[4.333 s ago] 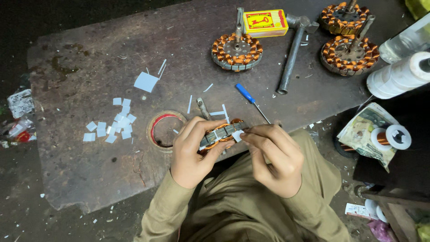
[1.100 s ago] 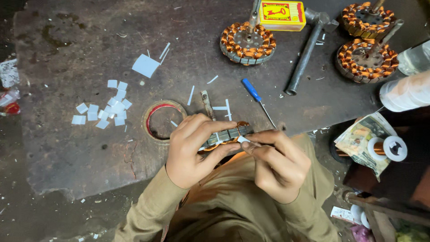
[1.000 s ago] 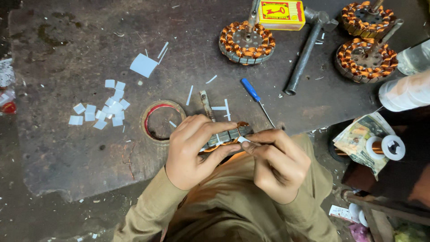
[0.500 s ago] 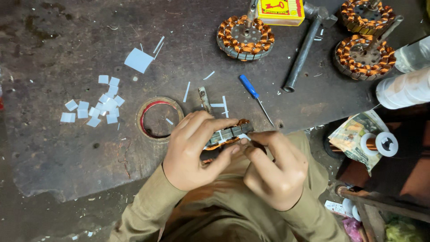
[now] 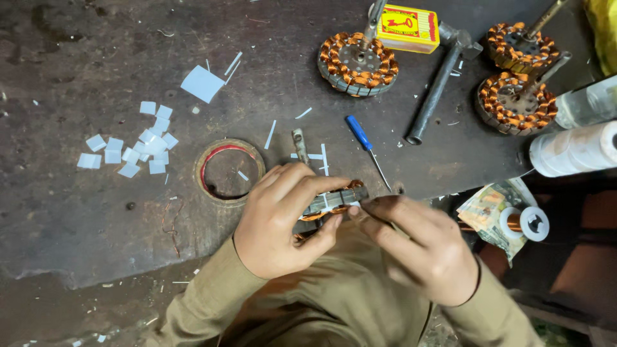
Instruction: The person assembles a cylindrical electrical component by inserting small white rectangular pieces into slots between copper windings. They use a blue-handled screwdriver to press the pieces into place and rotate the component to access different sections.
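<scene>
Left hand (image 5: 283, 222) clamps a wound stator (image 5: 334, 202) edge-on, fingers over the top, thumb underneath. It sits over the near edge of the workbench (image 5: 77, 212), above the person's lap. Right hand (image 5: 421, 247) pinches in at the stator's right end, fingertips (image 5: 360, 209) pressed against the steel stack. Looks like it grips a small white strip there, but the piece is too small to confirm.

Progress, as a judgement: copper already shows on the held stator, so winding looks at least partly in. White slivers stick out of a few slots, so insulation work is under way, not finished. How many slots remain cannot be read, the hands cover most of it.

Outward from the grip:
- blue-handled screwdriver (image 5: 361, 136) just beyond the hands, tip pointing toward them
- short metal tool (image 5: 299, 138) beside it, with a few white strips around it
- ring of tape (image 5: 229, 170) lying flat, to the left; inside it only 1 white scrap
- pile of cut white paper squares (image 5: 138, 148) further left, plus 1 larger sheet (image 5: 202, 83)
- 3 more wound stators: 1 at top centre (image 5: 358, 64), 2 at top right (image 5: 517, 103)
- dark metal pipe (image 5: 434, 96) between them, yellow box (image 5: 408, 29) at its far end
- right edge: white roll (image 5: 572, 149), and below it a copper wire spool (image 5: 526, 223) sitting on a crumpled printed wrapper (image 5: 491, 209)

No open container visible apart from the tape ring.
</scene>
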